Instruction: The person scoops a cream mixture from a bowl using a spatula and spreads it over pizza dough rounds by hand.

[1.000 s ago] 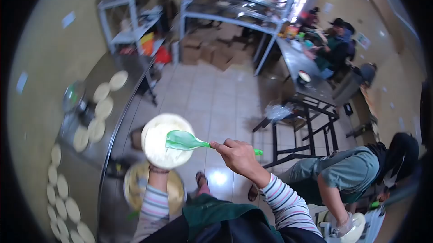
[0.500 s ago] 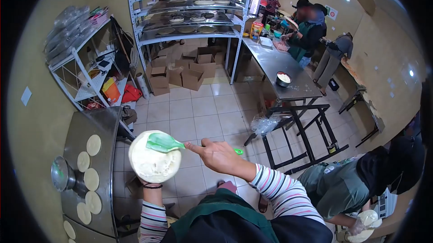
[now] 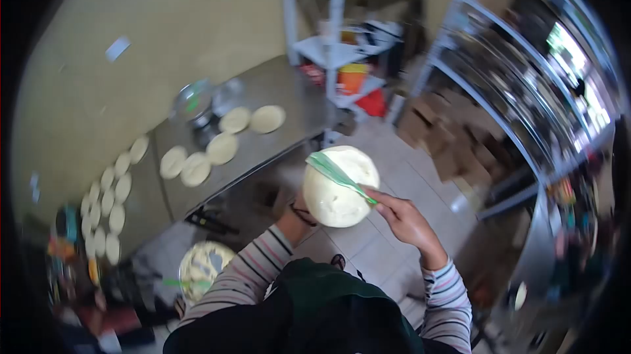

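Note:
A round pale disc coated with a creamy spread (image 3: pixel 342 206) rests on my left hand (image 3: pixel 298 219), which is mostly hidden beneath it; its fingers do not show. My right hand (image 3: pixel 401 217) is closed around the handle of a green spatula (image 3: pixel 334 171). The spatula's blade lies across the upper left of the disc, touching the spread. Below and to the left stands a bowl (image 3: pixel 209 263) with creamy stuff and another green-handled tool in it.
At the left, a metal table (image 3: pixel 253 150) bears several pale round discs (image 3: pixel 222 148) and a metal bowl (image 3: pixel 196 102). Beyond it stands a white shelf (image 3: pixel 332 25). Cardboard boxes (image 3: pixel 440 134) lie under a tall rack (image 3: pixel 486 101) at the right.
The view has swung left, bringing the table of discs and the bowl back into sight. The spatula blade is now tilted on its edge, at the disc's upper left.

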The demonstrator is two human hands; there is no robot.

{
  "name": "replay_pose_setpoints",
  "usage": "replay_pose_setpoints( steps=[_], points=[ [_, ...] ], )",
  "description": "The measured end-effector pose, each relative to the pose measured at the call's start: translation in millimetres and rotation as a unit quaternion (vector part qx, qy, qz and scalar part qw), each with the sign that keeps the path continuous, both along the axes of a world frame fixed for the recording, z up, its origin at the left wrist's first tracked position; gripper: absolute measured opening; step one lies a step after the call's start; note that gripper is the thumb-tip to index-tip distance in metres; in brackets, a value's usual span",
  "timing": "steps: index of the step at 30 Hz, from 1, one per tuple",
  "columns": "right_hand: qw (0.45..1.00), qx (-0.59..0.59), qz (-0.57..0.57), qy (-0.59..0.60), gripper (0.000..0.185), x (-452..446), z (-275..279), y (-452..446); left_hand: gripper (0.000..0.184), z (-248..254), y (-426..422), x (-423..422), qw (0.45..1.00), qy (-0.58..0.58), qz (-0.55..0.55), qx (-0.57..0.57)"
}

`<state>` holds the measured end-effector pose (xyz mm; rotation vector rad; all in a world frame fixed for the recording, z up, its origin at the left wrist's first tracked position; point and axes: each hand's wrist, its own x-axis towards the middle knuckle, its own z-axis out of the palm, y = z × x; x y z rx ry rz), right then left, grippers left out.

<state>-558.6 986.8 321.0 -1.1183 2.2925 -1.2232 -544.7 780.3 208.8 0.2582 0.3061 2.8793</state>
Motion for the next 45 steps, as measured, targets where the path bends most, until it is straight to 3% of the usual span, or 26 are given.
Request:
replay_pose_setpoints(
  steps=[5,7,8,9,12,15,17,19,21,23,25,27,28,31,32,35,41,43,44,45],
  points=[
    [0.980,0.060,0.189,0.029,0.033,-40,6,-42,0.049,-2,-44,24,0.985,-0.013,0.173,0.014],
    [0.927,0.205,0.206,0.238,0.036,-42,28,-68,0.049,-1,-75,43,0.964,-0.040,0.245,0.092],
    [0.906,0.152,0.208,0.334,0.039,-51,19,-76,0.047,-11,-92,53,0.959,-0.013,0.258,0.114],
    [0.901,0.143,0.234,0.336,0.039,-63,17,-88,0.047,-13,-104,65,0.952,-0.012,0.284,0.115],
    [0.868,0.117,0.148,0.459,0.040,-84,21,-133,0.046,-12,-134,90,0.905,-0.060,0.406,0.116],
    [0.861,0.039,0.277,0.425,0.040,-73,1,-189,0.045,-19,-167,102,0.887,-0.018,0.427,0.177],
    [0.841,0.017,0.343,0.417,0.039,-68,-4,-230,0.046,-5,-190,110,0.872,-0.024,0.475,0.116],
    [0.852,0.030,0.258,0.455,0.035,-81,-9,-272,0.047,18,-210,123,0.875,-0.027,0.468,0.123],
    [0.850,-0.012,0.300,0.432,0.037,-76,-15,-303,0.048,11,-231,135,0.862,0.010,0.483,0.154],
    [0.848,-0.084,0.350,0.389,0.042,-71,-16,-327,0.047,12,-246,142,0.868,0.070,0.478,0.116],
    [0.819,-0.088,0.404,0.398,0.042,-55,-20,-353,0.047,12,-258,147,0.856,0.069,0.499,0.118],
    [0.831,-0.073,0.319,0.450,0.042,-49,-26,-390,0.047,13,-270,154,0.843,0.057,0.522,0.120],
    [0.849,-0.088,0.307,0.421,0.044,-51,-22,-406,0.047,13,-276,159,0.824,0.031,0.552,0.121],
    [0.858,-0.081,0.342,0.375,0.046,-49,-10,-426,0.046,14,-288,170,0.790,0.045,0.599,0.121],
    [0.821,-0.132,0.418,0.367,0.047,-44,-13,-432,0.046,17,-292,171,0.788,0.085,0.603,0.095],
    [0.772,-0.138,0.442,0.436,0.047,-33,-14,-464,0.046,8,-299,168,0.779,0.102,0.610,0.104],
    [0.781,-0.132,0.414,0.448,0.046,-70,8,-522,0.048,14,-316,160,0.691,0.031,0.718,0.072],
    [0.762,-0.141,0.490,0.400,0.046,-79,2,-526,0.050,12,-326,149,0.645,0.035,0.759,0.075],
    [0.768,-0.074,0.512,0.378,0.043,-82,3,-527,0.049,10,-333,143,0.657,0.097,0.743,0.085],
    [0.764,-0.080,0.517,0.378,0.043,-92,0,-532,0.049,9,-337,139,0.651,0.099,0.749,0.082]
  ],
)
